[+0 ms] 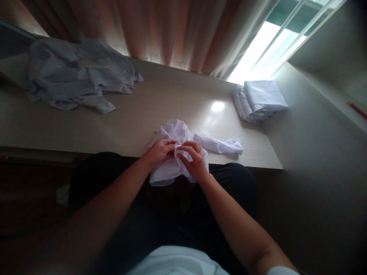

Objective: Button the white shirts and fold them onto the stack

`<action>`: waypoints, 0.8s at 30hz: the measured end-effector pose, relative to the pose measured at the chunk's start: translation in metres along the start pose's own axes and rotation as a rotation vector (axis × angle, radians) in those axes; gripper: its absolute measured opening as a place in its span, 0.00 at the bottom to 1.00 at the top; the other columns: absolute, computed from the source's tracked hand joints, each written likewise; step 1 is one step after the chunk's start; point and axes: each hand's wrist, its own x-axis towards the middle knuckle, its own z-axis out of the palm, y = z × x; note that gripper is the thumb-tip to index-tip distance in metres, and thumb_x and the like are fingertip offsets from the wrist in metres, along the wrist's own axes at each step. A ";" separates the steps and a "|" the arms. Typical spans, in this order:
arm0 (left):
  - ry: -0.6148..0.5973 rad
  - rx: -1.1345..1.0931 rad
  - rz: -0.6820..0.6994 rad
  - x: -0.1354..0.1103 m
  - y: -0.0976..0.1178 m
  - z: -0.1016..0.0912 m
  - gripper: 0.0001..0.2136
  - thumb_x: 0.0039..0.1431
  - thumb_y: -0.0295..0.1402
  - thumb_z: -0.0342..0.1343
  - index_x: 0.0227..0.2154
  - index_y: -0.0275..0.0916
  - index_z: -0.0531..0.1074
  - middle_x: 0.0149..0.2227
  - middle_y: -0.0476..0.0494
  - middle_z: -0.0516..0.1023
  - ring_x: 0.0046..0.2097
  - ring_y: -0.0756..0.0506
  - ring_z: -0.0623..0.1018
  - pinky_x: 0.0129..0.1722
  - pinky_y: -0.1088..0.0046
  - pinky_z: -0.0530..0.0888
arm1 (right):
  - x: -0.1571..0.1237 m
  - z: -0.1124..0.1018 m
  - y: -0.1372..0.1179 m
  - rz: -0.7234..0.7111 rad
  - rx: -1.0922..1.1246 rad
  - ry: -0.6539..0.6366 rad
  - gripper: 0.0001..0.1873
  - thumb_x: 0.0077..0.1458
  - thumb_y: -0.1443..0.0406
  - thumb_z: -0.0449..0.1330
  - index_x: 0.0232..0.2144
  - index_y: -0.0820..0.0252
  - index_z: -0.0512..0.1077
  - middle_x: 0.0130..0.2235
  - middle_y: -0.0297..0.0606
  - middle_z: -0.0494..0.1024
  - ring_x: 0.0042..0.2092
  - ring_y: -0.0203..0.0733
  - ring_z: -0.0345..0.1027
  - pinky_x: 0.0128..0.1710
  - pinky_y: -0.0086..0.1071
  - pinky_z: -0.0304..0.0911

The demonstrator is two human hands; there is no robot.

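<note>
A white shirt [174, 131] lies bunched at the front edge of the table, part of it hanging down over the edge. One sleeve stretches out to the right across the tabletop. My left hand [161, 152] is closed on a fold of the shirt, thumb and fingers pinched together. Close beside it, my right hand [192, 158] pinches the same gathered fabric between thumb and fingers. The small detail between the fingertips is too blurred to make out.
A heap of white shirts [77, 74] lies at the back left of the table [137, 114]. Folded white garments [262, 99] are stacked at the back right, against the side wall [309, 133]. Behind hangs a curtain [172, 30] beside a bright window [266, 46].
</note>
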 end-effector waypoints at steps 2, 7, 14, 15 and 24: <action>0.026 -0.020 -0.007 0.000 0.001 0.001 0.06 0.50 0.29 0.60 0.33 0.35 0.77 0.31 0.46 0.78 0.32 0.51 0.77 0.37 0.75 0.75 | 0.000 0.001 0.001 0.030 -0.028 0.014 0.12 0.60 0.61 0.62 0.47 0.47 0.75 0.46 0.39 0.72 0.50 0.47 0.66 0.53 0.44 0.64; 0.106 -0.050 -0.011 0.000 0.002 0.002 0.07 0.49 0.29 0.63 0.32 0.34 0.75 0.29 0.47 0.77 0.31 0.52 0.76 0.35 0.75 0.74 | 0.000 0.002 0.004 0.059 -0.078 0.041 0.09 0.60 0.61 0.62 0.44 0.50 0.76 0.42 0.40 0.71 0.48 0.47 0.65 0.51 0.44 0.64; 0.068 0.011 -0.024 0.000 0.002 0.000 0.09 0.50 0.34 0.65 0.32 0.35 0.75 0.30 0.48 0.76 0.31 0.52 0.75 0.34 0.77 0.72 | 0.000 0.003 0.004 0.056 -0.070 0.058 0.07 0.60 0.62 0.62 0.41 0.52 0.76 0.41 0.40 0.71 0.47 0.46 0.65 0.50 0.43 0.64; 0.056 0.047 -0.028 0.000 0.002 -0.001 0.10 0.50 0.35 0.65 0.31 0.35 0.75 0.29 0.48 0.75 0.31 0.52 0.74 0.33 0.77 0.72 | 0.000 0.003 0.004 0.061 -0.066 0.064 0.06 0.60 0.62 0.62 0.40 0.52 0.76 0.41 0.39 0.71 0.46 0.46 0.65 0.50 0.43 0.64; -0.030 0.277 0.027 -0.001 0.003 -0.009 0.15 0.51 0.43 0.65 0.30 0.34 0.75 0.26 0.48 0.74 0.28 0.52 0.72 0.30 0.77 0.69 | 0.000 0.002 0.004 0.157 0.018 0.130 0.04 0.58 0.64 0.63 0.38 0.53 0.75 0.39 0.38 0.71 0.45 0.45 0.66 0.49 0.43 0.64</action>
